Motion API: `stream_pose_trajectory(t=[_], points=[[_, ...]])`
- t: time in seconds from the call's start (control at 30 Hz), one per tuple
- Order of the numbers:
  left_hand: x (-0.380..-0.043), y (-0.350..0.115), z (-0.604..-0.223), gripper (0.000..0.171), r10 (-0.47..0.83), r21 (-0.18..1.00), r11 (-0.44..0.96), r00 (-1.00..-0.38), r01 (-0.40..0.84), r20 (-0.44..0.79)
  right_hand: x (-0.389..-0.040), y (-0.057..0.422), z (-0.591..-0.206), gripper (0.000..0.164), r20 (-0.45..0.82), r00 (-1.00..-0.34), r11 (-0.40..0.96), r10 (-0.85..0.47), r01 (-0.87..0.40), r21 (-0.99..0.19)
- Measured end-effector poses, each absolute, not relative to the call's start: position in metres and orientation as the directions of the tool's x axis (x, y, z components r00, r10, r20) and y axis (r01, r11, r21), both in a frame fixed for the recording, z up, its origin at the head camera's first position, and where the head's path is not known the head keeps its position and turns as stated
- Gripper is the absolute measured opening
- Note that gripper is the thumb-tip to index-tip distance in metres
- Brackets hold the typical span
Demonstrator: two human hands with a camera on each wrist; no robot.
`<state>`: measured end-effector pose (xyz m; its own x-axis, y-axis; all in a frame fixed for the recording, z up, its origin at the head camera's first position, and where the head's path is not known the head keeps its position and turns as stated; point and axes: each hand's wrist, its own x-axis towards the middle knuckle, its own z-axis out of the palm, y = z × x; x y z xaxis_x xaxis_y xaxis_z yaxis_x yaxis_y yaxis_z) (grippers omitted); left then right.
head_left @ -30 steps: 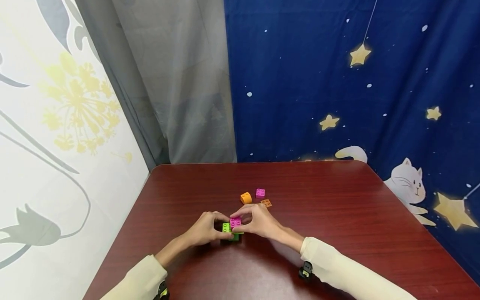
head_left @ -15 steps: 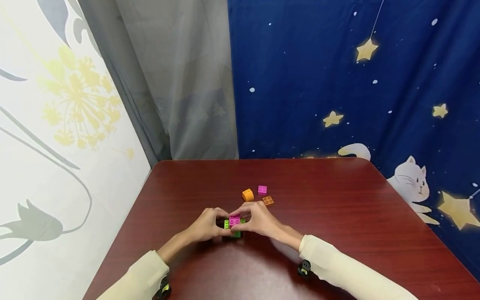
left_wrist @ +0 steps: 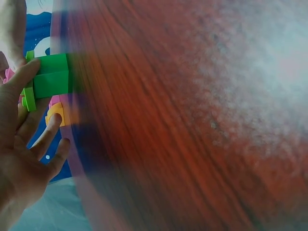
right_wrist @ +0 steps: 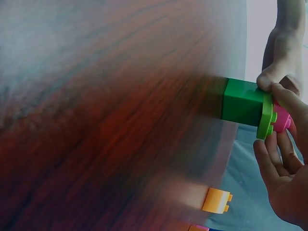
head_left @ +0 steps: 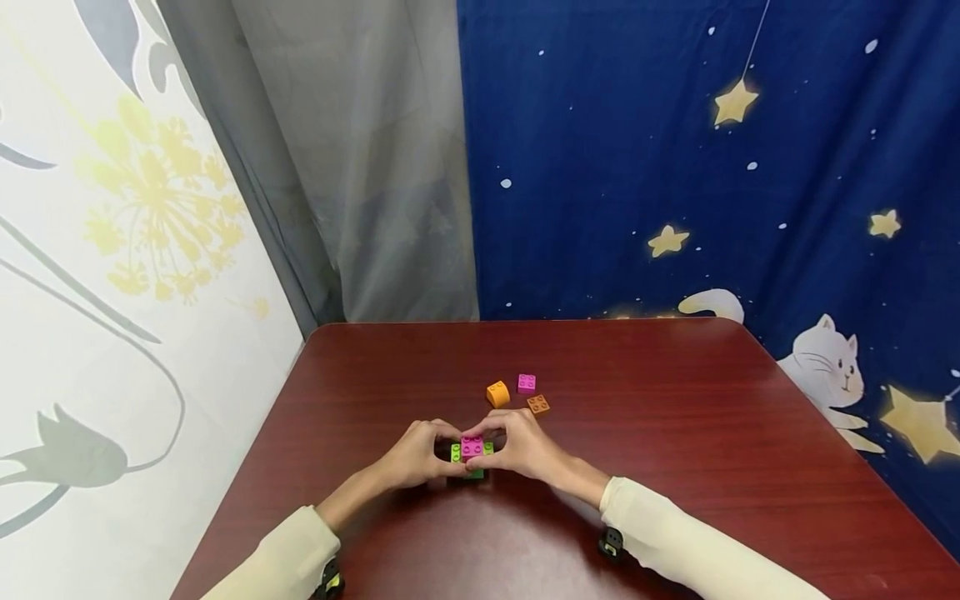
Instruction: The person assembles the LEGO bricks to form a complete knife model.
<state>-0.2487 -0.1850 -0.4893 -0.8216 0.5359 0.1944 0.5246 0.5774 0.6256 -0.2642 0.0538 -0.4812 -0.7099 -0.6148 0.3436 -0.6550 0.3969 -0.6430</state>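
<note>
A small stack of toy building bricks stands on the table between both hands. Its base is green brick, capped by a longer lime-green plate whose studded ends stick out on both sides. On the middle of that plate sits a pink brick with studs up. My left hand holds the stack from the left, its thumb at the joint of green brick and lime plate in the left wrist view. My right hand pinches the pink brick between thumb and fingers. The thumbs meet in front, hiding part of the stack.
Behind the hands lie an orange curved brick, another pink brick and a flat orange-brown plate. The dark red wooden table ends at a grey curtain and a blue star-patterned curtain.
The pink brick has shifted slightly and now sits centred on the lime-green plate, with studs showing on both sides. Both hands stay at the stack; the head view has tilted a little.
</note>
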Motion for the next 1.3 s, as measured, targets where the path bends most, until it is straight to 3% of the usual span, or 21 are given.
stream_pose_trajectory(t=[0.23,0.67,1.03,1.3], points=[[-0.247,-0.184,-0.49,0.039,0.54,0.614,0.584,-0.819,0.53,0.194,-0.262,0.055,-0.486,0.04,0.371,-0.699,0.395,-0.612,-0.676,-0.623],[-0.245,-0.183,-0.491,0.03,0.544,0.598,0.586,-0.813,0.546,0.209,-0.263,0.059,-0.481,0.043,0.444,-0.604,0.338,-0.661,-0.769,-0.543],[-0.243,-0.181,-0.493,0.043,0.535,0.576,0.618,-0.823,0.535,0.191,-0.283,0.082,-0.477,0.045,0.449,-0.65,0.373,-0.614,-0.739,-0.561],[-0.242,-0.182,-0.489,0.05,0.548,0.572,0.621,-0.819,0.536,0.172,-0.303,0.105,-0.478,0.041,0.399,-0.717,0.446,-0.572,-0.68,-0.582]])
